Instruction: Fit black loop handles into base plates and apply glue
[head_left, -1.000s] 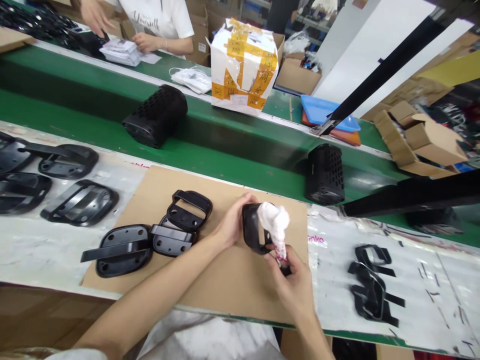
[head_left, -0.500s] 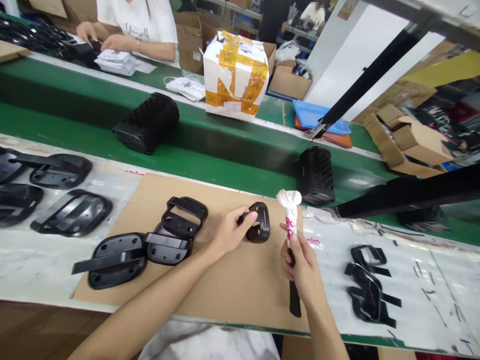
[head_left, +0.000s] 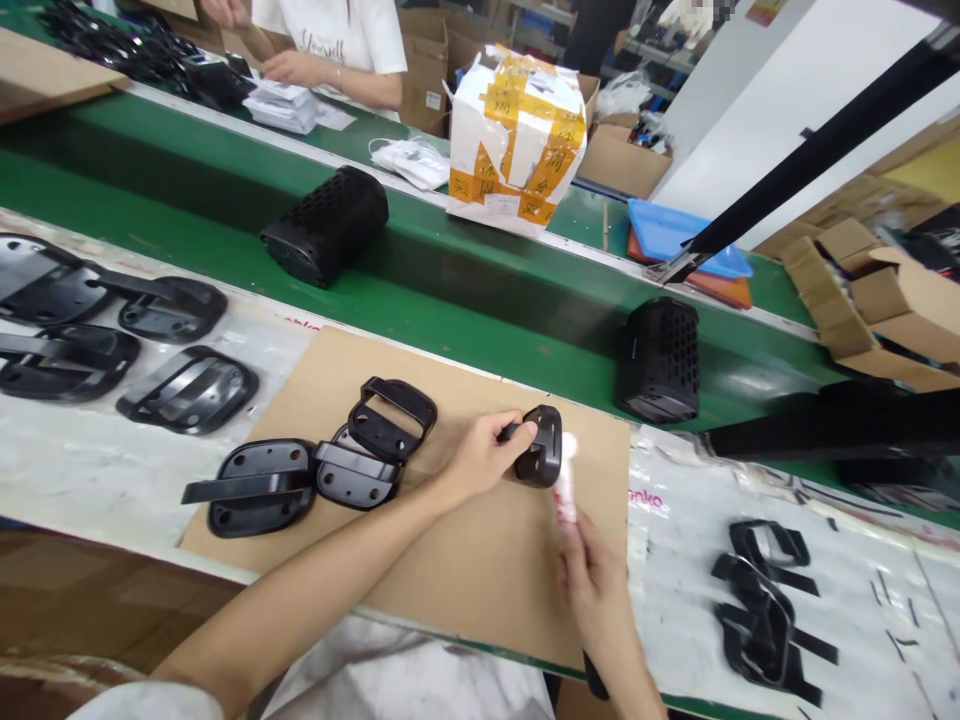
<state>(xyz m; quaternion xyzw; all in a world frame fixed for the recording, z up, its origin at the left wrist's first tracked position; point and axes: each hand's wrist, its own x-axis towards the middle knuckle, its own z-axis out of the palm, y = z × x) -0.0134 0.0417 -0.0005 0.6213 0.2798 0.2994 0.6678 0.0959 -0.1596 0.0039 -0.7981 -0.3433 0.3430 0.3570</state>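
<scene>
My left hand (head_left: 486,455) pinches a black plastic bracket (head_left: 549,450) with slots, holding it on edge over the brown cardboard sheet (head_left: 465,560). In my right hand (head_left: 596,580) is a hammer (head_left: 565,490), its head and upper handle wrapped in white plastic and slightly blurred. The hammer head is right beside the bracket's right side; whether they touch I cannot tell. Left of my hands, a black oval plate with a strap (head_left: 262,487) lies on the cardboard, beside two overlapping strapped plates (head_left: 360,470).
More black plates (head_left: 187,390) lie at the left. Strapped black pieces (head_left: 761,620) lie at the right. Two black perforated cylindrical cases (head_left: 330,225) stand on the green conveyor (head_left: 465,330). Across it are a taped white box (head_left: 517,140) and a co-worker (head_left: 337,50).
The hammer head has swung left and down to the bracket's side. My view has shifted, so things sit further right. One of the co-worker's hands has lifted.
</scene>
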